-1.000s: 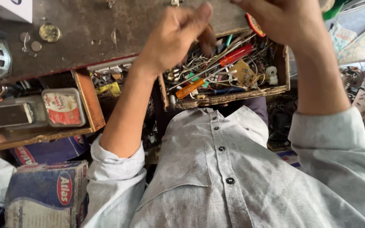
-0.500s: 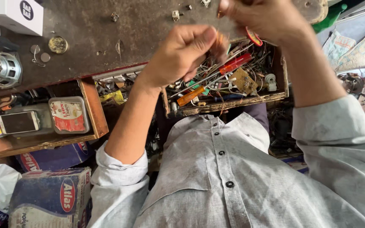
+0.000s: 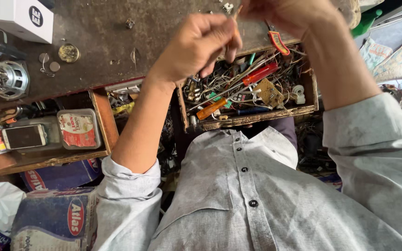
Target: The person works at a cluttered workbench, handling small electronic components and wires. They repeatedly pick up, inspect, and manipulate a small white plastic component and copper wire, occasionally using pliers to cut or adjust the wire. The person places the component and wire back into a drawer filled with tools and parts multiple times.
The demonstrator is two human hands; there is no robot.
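- the left hand (image 3: 200, 46) has its fingers curled in, thumb and forefinger pinched narrow on a thin pale stick-like piece (image 3: 236, 17); what that piece is cannot be told, it is too small and half hidden.
- the right hand (image 3: 289, 14) sits close above and right of it at the top edge, fingers bunched; whether it grips the same piece cannot be told, since its fingertips are cut off by the frame.
- against the earlier pictures, the left hand has closed from a looser, spread pose into this tight pinch, and both hands have drawn nearer each other, so the work looks to have gone from reaching to fine handling.
- the thin piece is held in the air above the far edge of the open wooden drawer (image 3: 252, 121), touching nothing else that shows.
- in that drawer lie a red-handled screwdriver (image 3: 259, 74), an orange-handled screwdriver (image 3: 211, 108), a small tan circuit board (image 3: 270, 92) and tangled wires.
- farther left, the dark worn workbench top (image 3: 94, 42) bears a metal loudspeaker (image 3: 5, 78); a second drawer holds a white phone (image 3: 24, 136).
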